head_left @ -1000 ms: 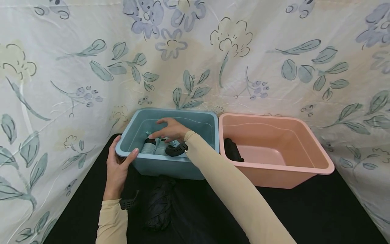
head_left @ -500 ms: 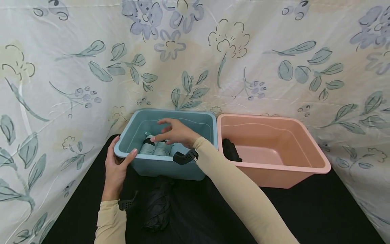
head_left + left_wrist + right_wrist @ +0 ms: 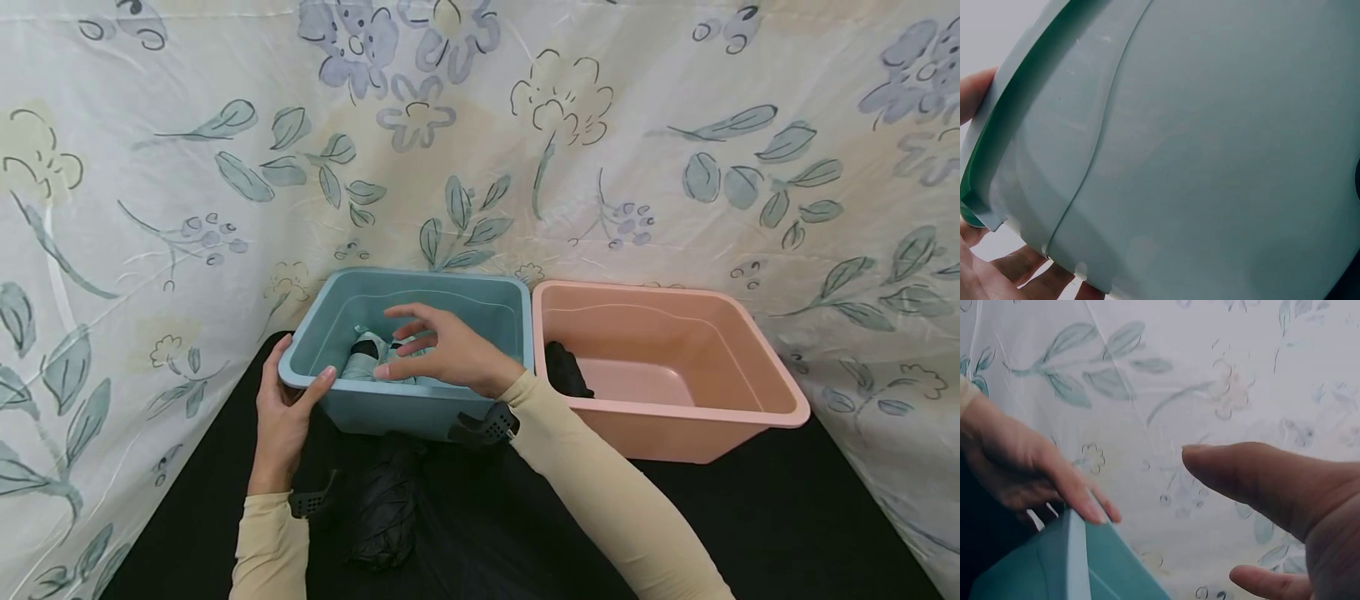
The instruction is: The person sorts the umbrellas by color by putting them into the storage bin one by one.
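A blue plastic bin (image 3: 427, 412) stands left of centre. My left hand (image 3: 283, 412) grips its front left corner, thumb over the rim and fingers around the outside; the left wrist view shows the bin's wall (image 3: 1210, 137) close up. Above the bin's opening, my right hand (image 3: 450, 350) hovers with its fingers spread and loosely bent, nothing between them. In the right wrist view its thumb (image 3: 1247, 472) points across at the left hand. Light blue yarn-like bundles (image 3: 362, 358) with black bands lie in the bin, partly hidden behind the right hand.
A pink bin (image 3: 675, 425) stands right beside the blue one, with a black bundle (image 3: 566, 369) at its left end. On the black cloth in front lies a black skein-like bundle (image 3: 382, 517). A floral curtain (image 3: 570, 167) hangs behind and at the sides.
My right hand has drawn back rightward and toward me, lifting off the light blue bundles, its fingers more spread. The left hand keeps its grip on the bin's corner.
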`<state>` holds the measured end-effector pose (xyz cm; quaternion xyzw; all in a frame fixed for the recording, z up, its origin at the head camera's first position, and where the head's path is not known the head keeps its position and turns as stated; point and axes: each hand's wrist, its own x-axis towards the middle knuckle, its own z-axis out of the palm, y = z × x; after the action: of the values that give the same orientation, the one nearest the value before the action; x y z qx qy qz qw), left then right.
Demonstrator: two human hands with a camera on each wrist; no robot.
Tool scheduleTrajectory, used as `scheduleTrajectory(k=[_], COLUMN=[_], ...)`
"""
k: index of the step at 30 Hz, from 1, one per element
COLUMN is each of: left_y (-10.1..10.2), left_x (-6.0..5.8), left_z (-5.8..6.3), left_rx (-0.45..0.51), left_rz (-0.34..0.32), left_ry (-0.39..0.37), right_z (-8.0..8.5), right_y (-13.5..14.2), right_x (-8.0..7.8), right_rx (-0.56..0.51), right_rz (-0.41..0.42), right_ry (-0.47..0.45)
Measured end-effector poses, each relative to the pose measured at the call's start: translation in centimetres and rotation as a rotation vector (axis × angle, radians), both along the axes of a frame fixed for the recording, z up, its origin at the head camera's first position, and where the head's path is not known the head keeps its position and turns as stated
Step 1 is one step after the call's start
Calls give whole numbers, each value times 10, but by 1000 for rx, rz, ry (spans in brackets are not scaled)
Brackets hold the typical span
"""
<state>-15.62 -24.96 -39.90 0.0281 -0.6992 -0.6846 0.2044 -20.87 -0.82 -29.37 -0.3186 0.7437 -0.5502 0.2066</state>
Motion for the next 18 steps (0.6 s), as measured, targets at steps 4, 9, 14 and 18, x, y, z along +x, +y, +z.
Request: scheduleTrajectory(k=[4,9,14,18], left_y=[1,2,4,5], left_x=[0,-1,0,0], left_z=[0,0,2,3], left_rx=[-1,-5,-13,-10], left_rz=[4,13,26,27], left_ry=[4,-6,-15,-17], right_z=[1,-2,-12,-18], right_y=[9,19,27,32], right_x=[14,31,48,60], right_rx=[-45,-100,-172,-197], right_rz=[14,26,64,89], right_ry=[21,49,38,23])
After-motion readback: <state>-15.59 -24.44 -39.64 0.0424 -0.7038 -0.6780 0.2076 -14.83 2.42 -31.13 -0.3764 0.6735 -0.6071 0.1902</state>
